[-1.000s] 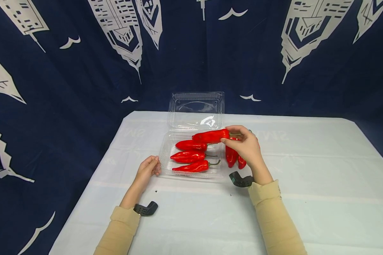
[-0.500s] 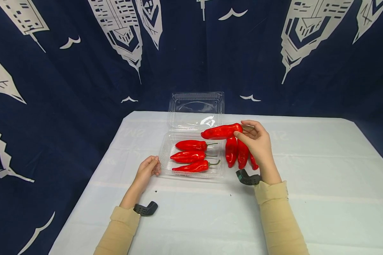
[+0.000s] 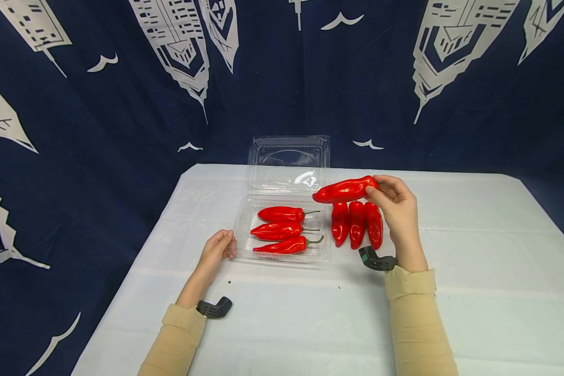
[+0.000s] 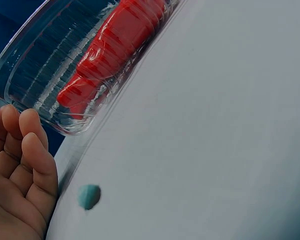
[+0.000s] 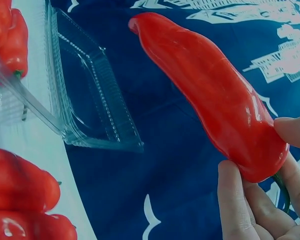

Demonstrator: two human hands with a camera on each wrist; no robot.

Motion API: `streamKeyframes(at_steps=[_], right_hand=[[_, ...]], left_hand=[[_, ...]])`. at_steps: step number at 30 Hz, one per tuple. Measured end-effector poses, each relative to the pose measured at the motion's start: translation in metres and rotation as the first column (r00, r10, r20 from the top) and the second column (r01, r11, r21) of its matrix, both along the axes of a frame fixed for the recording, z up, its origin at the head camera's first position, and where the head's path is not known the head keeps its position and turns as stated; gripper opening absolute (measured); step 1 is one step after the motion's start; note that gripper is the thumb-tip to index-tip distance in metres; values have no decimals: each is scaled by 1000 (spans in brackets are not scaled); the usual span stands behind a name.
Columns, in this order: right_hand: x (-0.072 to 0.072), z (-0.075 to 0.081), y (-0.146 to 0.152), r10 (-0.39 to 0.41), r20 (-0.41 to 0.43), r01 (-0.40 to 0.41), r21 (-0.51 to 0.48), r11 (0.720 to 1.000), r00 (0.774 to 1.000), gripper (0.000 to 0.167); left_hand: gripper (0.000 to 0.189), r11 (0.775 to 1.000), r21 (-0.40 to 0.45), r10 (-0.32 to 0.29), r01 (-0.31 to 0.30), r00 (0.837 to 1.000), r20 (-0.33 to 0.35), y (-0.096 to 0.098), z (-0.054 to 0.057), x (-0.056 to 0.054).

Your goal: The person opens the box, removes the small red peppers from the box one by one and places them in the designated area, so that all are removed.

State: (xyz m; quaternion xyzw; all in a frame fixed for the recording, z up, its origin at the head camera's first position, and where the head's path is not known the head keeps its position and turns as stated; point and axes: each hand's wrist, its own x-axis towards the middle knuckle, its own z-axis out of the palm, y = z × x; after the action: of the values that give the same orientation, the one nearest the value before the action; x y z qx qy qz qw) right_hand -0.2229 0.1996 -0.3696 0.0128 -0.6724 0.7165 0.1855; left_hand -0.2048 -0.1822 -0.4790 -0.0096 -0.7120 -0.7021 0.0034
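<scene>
My right hand (image 3: 399, 209) pinches a long red pepper (image 3: 343, 190) near its stem end, holding it above the table. In the right wrist view the held pepper (image 5: 210, 95) shows its dark green stem (image 5: 282, 192) between the fingers. Lined up below it on the table are three more red peppers (image 3: 356, 224). A clear plastic clamshell container (image 3: 244, 250) stands with its lid (image 3: 289, 162) raised at the back; three red peppers (image 3: 282, 231) lie in it, stems to the right. At its left edge my left hand (image 3: 218, 248) holds the rim with bent fingers; the thumb is hidden in the left wrist view.
A white cloth covers the table (image 3: 282, 324). Behind it hangs a dark blue curtain (image 3: 357, 89) with white building prints. Small dark specks lie on the cloth near the front of the container.
My right hand has lifted the pepper out from over the container and carried it right, uncovering the three peppers on the table. My left hand has stayed at the container's edge.
</scene>
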Motion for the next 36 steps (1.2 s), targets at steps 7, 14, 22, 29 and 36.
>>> streamKeyframes(at_steps=[7,14,22,29,36], right_hand=[[-1,0,9,-50,32,51,-34,998,998,33],[-3,-5,23,-82,16,83,-92,992,996,36],[-13,-18,42,-176,58,180,-62,982,983,37],[-5,-9,40,-215,156,241,-174,955,964,39],[-12,-23,51,-239,182,263,-120,957,954,40]], left_hand=[[29,1000,7,4,-4,1000,9,0,0,0],[28,1000,16,5,-5,1000,15,0,0,-1],[27,1000,16,-1,1,1000,15,0,1,-1],[27,1000,17,-5,5,1000,6,0,1,0],[28,1000,8,-4,4,1000,-1,0,1,0]])
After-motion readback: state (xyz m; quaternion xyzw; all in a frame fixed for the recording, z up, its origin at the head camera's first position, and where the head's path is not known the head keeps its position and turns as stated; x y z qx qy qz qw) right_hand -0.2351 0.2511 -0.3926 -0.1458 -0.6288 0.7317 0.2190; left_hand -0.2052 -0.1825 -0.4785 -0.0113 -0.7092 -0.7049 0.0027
